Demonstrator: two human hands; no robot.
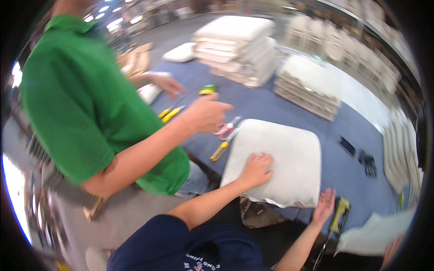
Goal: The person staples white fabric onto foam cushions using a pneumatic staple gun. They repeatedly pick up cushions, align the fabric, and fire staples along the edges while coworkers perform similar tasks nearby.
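One hand (257, 170), the left, lies palm-down on a cushion (291, 147).

Left grip (257, 171) flat, palm down.
Right grip (324, 206), apart on its right, is loose, with palm upward.

Own hands (257, 170): 2 | phone (347, 146): 1 | tape measure (208, 89): 1 | red-handled scissors (223, 131): 1

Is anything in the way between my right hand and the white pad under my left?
Nothing visible is: your right hand is beside the near right corner of the white pad, and the yellow-green tool lies to the hand's right.
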